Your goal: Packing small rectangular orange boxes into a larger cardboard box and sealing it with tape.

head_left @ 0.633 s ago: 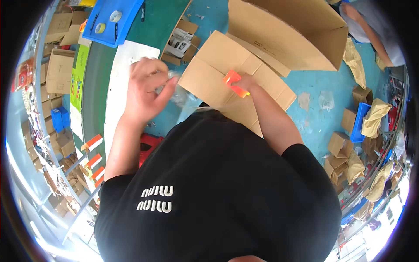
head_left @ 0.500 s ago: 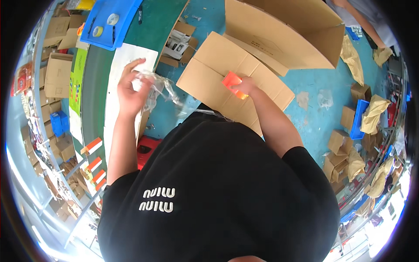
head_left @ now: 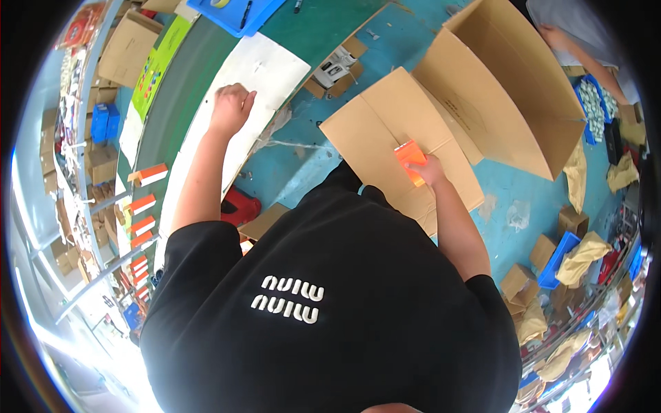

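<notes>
My right hand point(head_left: 432, 168) grips a small orange box point(head_left: 411, 157) over the flaps of a brown cardboard box point(head_left: 372, 113). The small box's far end points away from me. Above the white board point(head_left: 265, 69) on the green bench, my left hand point(head_left: 233, 107) is closed with its fingers curled under; its palm is hidden, so I cannot tell whether anything is inside. Crumpled clear plastic film point(head_left: 278, 124) lies by the bench edge, apart from the left hand.
A large open carton point(head_left: 513, 86) stands at far right, behind the flaps. Several orange-and-white boxes point(head_left: 142, 204) line the left side. A blue tray point(head_left: 237, 12) sits on the bench. Another person's arm point(head_left: 582, 55) shows at upper right. A red object point(head_left: 241, 206) is below the bench.
My left hand has let go of the clear plastic film and closed its fingers. The right hand keeps its hold on the orange box. The whole view has shifted.
</notes>
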A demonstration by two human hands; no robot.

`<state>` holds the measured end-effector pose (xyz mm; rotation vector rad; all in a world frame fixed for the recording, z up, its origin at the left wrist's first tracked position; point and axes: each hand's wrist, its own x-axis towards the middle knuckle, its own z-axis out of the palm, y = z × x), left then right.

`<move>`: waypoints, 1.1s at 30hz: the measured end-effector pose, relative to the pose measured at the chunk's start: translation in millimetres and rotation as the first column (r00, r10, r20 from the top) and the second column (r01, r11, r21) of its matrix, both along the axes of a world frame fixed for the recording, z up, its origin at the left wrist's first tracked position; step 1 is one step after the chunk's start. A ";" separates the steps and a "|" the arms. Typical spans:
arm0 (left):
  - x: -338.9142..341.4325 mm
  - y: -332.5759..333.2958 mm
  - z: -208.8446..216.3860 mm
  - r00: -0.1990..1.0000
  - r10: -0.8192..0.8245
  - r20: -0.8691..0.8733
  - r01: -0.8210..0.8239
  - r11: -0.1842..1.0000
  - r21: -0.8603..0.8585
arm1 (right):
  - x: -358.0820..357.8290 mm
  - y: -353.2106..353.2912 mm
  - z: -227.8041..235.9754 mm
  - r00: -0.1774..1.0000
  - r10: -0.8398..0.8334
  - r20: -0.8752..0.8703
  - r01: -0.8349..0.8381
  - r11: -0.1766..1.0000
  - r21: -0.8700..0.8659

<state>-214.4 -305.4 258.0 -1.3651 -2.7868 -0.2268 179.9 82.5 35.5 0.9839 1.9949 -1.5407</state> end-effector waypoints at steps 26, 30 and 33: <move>-41.9 -7.7 -161.2 0.855 0.517 -0.044 -0.505 0.810 -0.299 | -7.3 -3.0 0.4 0.993 -0.115 0.024 0.117 0.989 -0.092; -37.3 13.4 -175.1 0.717 0.681 0.148 -0.596 0.710 -0.376 | -3.0 0.6 -7.2 0.997 -0.077 0.027 0.078 0.996 -0.050; -38.5 7.9 -175.6 0.514 0.846 0.140 -0.796 0.532 -0.289 | -13.9 -1.8 -7.1 0.999 -0.046 0.012 0.047 0.995 -0.088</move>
